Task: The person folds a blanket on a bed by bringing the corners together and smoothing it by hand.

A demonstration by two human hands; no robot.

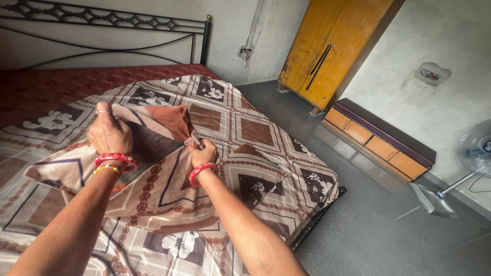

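My left hand (108,134) grips the upper edge of a patterned brown and beige pillow cover (148,184), a ring on one finger and red bangles at the wrist. My right hand (203,154) pinches the same cover at its right edge, a red bangle around that wrist. The cover is lifted above the bed, and a brown inner side (171,120) shows at its opening. Beneath it lies a matching bedsheet (255,148) with square flower panels. Whether a pillow is inside I cannot tell.
The bed has a maroon mattress (61,84) and a black metal headboard (102,23). To the right are grey floor (368,225), a yellow wooden wardrobe (332,46), a low orange drawer bench (378,143) and a standing fan (473,153).
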